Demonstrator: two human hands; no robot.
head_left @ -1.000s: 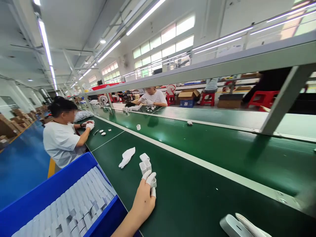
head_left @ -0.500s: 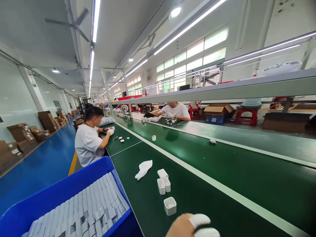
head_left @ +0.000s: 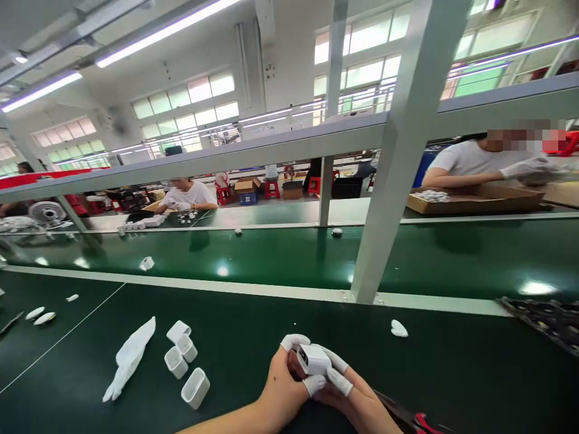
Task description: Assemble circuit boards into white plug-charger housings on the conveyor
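Stretching across the whole view, a dark green tabletop (head_left: 244, 337) meets a glossy green band (head_left: 280, 259) along a pale strip (head_left: 235, 288). At far left a fan (head_left: 47, 212) stands beyond the band, and two white ovals (head_left: 44, 318) lie on the near surface beside a thin dark tool (head_left: 11, 323). Next comes a thin line across the top, then a crumpled white glove-like piece (head_left: 131, 355). To its right stand four white hollow cases (head_left: 196, 387), three clustered and one slightly apart, nearer the camera. Behind, under bright windows (head_left: 199, 90) and a sloping shelf (head_left: 253, 144), a person in white (head_left: 190, 193) sits across the band; an open cardboard box (head_left: 248, 185) and red stools follow.

At centre right, the white block (head_left: 315, 360) is just above the tabletop between both hands. The left hand (head_left: 281, 386) pinches one side with covered fingertips; the right hand (head_left: 359, 395) grips the other. A red-handled tool (head_left: 427, 425) lies by the right wrist. A pale post (head_left: 393, 169) rises behind, with a small white piece (head_left: 398, 328) in front. At far right, a second worker (head_left: 461, 160) sits behind a shallow cardboard tray (head_left: 479, 206); a black rack (head_left: 547, 322) rests nearer.
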